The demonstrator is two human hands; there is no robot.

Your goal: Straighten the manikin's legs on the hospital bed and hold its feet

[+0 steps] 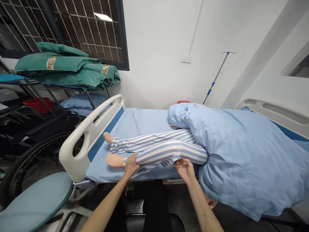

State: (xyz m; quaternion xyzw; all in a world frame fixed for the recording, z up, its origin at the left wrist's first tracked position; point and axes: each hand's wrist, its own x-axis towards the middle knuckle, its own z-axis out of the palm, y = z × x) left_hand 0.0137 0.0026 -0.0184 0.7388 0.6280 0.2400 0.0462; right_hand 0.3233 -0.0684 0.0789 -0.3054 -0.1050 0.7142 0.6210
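Note:
Two legs in blue-and-white striped trousers (166, 149) lie on the bed, with bare feet (115, 160) towards the footboard. My left hand (131, 165) is closed round the near leg just above the ankle, at the trouser cuff. At the underside of the near knee, my right hand (184, 168) is turned palm up with curled fingers against the striped cloth. Its fingertips are partly hidden by the fabric. A light blue quilt (241, 151) covers the upper body. Part of a hand (174, 126) shows at the quilt's far edge, and another (211, 201) hangs below its near edge.
The white footboard (72, 141) rises on the left, the headboard (277, 111) on the right. A teal stool seat (38, 201) and a wheelchair wheel (16, 174) stand by the bed. Green folded bedding (70, 69) lies on a rack; an IV pole (217, 75) stands behind.

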